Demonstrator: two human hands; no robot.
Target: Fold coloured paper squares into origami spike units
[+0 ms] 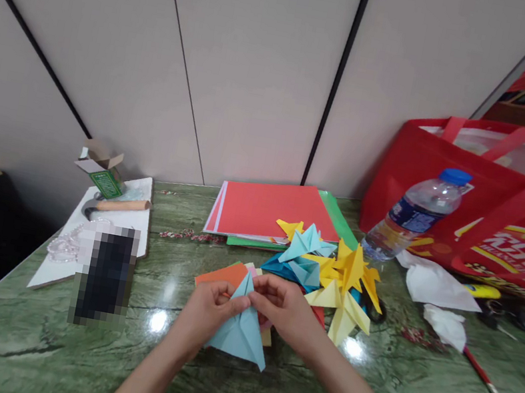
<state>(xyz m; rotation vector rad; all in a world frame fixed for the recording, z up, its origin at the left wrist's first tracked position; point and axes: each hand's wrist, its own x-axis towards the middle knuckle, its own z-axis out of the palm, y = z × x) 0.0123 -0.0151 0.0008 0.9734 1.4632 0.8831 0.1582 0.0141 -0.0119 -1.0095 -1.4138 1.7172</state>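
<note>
A light blue folded paper (242, 338) is pinched between my two hands, its narrow tip pointing away from me and its wide end toward me. My left hand (212, 309) is closed on its left side, thumb on top. On the upper right edge, near the tip, the thumb and fingers of my right hand (286, 306) are closed too. Beneath the hands lie an orange paper sheet (223, 274) and other coloured sheets, partly hidden. Just right of my right hand sits a pile of yellow folded paper pieces (349, 266) with light blue folded pieces (307, 245).
Red paper sheets (270, 208) lie at the back. A water bottle (414, 213) leans near a red bag (448, 182) on the right, with tissues (435, 281) and a red pencil-like stick (480, 370). Leftward, a white board (137, 229) carries a small hammer (121, 204) and green box (105, 179).
</note>
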